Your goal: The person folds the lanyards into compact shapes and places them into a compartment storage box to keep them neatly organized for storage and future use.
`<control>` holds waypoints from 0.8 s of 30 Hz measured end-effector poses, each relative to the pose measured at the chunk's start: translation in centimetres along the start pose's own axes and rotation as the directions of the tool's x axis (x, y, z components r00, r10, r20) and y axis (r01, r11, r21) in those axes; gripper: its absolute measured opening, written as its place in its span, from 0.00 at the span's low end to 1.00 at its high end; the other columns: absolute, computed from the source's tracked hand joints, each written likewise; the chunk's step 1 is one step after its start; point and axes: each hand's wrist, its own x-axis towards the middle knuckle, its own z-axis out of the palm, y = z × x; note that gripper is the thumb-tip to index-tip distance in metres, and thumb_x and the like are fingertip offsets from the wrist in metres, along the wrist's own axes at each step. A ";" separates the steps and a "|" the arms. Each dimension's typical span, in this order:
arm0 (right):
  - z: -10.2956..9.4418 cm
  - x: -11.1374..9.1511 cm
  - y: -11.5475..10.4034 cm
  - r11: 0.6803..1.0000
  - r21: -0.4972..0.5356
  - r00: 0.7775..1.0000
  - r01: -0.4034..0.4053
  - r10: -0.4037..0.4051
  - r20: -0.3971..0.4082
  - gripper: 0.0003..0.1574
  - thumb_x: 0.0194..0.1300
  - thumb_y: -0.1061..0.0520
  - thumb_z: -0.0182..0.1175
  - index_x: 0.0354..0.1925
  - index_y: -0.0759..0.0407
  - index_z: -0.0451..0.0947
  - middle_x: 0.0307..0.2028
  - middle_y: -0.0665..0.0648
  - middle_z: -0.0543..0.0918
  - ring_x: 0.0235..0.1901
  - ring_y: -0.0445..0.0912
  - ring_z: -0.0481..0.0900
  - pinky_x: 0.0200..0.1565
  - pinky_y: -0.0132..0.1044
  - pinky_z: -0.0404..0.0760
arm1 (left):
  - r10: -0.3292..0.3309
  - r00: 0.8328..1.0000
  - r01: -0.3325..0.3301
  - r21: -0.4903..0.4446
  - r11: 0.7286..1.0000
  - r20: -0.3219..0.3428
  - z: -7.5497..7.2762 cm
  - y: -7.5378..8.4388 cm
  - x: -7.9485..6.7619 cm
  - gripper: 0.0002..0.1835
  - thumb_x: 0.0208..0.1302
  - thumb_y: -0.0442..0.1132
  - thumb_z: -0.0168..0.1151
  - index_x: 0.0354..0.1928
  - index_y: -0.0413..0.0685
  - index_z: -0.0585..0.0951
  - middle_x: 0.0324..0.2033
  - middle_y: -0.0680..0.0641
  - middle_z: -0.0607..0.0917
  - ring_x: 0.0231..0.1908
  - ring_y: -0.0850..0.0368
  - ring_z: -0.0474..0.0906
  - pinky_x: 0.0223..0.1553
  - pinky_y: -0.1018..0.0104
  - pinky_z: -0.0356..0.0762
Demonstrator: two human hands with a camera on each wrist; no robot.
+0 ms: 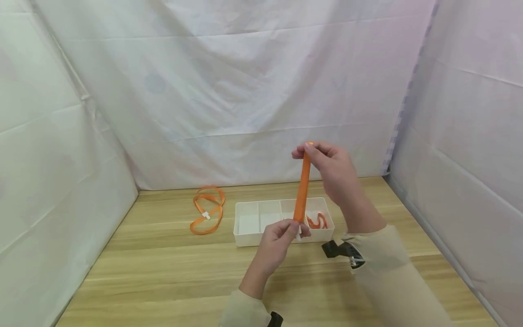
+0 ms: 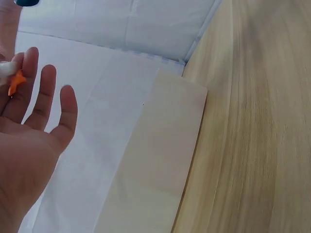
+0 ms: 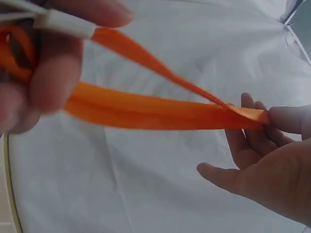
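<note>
An orange lanyard (image 1: 303, 186) is stretched, folded flat, between the two hands above a white divided box (image 1: 245, 240). My right hand (image 1: 337, 170) pinches its upper end between thumb and fingers; in the right wrist view, that hand (image 3: 272, 170) is at the right. My left hand (image 1: 278, 243) grips the lower end, where a white clip (image 1: 298, 236) sticks out. In the left wrist view, the left hand (image 2: 29, 141) has its other fingers extended beside a bit of orange strap (image 2: 17, 81). The left hand's fingers (image 3: 58, 73) are close and blurred in the right wrist view.
A second orange lanyard (image 1: 196, 230) with a white clip lies looped on the wooden table (image 1: 163, 272), left of the box. Orange-red cord (image 1: 320, 221) lies in the box's right compartment. White cloth (image 1: 204, 91) hangs behind and on both sides.
</note>
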 end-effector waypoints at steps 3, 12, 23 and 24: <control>0.2 -0.8 -2.0 1.000 -0.005 1.000 -0.012 0.012 0.028 0.14 0.81 0.50 0.60 0.48 0.58 0.86 0.38 0.42 0.92 0.58 0.44 0.85 0.81 0.52 0.64 | 0.040 0.999 -0.038 -0.112 0.993 0.013 -0.1 -0.1 0.2 0.26 0.87 0.51 0.46 0.53 0.34 0.82 0.46 0.37 0.88 0.50 0.59 0.86 0.59 0.60 0.85; 0.5 -2.2 -5.4 0.993 0.109 0.994 0.040 -0.051 0.100 0.12 0.80 0.55 0.60 0.41 0.55 0.89 0.38 0.49 0.92 0.53 0.48 0.90 0.80 0.55 0.64 | 0.036 0.997 -0.061 -0.395 0.917 -0.071 -0.3 -0.4 1.4 0.09 0.85 0.43 0.51 0.60 0.59 0.68 0.42 0.55 0.91 0.48 0.58 0.87 0.57 0.60 0.87; 0.3 -1.3 -6.0 0.989 0.149 0.997 0.010 -0.021 0.075 0.12 0.79 0.54 0.62 0.39 0.56 0.89 0.36 0.49 0.92 0.55 0.50 0.87 0.80 0.54 0.64 | 0.225 0.958 -0.270 -0.304 0.914 -0.175 -1.0 -1.2 0.9 0.11 0.73 0.28 0.66 0.43 0.56 0.83 0.41 0.57 0.92 0.45 0.59 0.89 0.54 0.62 0.88; 0.2 -1.3 -6.1 0.988 0.152 0.997 0.009 -0.021 0.077 0.13 0.79 0.54 0.62 0.39 0.56 0.90 0.36 0.49 0.92 0.55 0.50 0.87 0.80 0.55 0.64 | 0.257 0.952 -0.299 -0.308 0.903 -0.168 -1.2 -1.3 0.9 0.12 0.72 0.27 0.66 0.43 0.56 0.84 0.42 0.57 0.92 0.45 0.60 0.89 0.55 0.62 0.88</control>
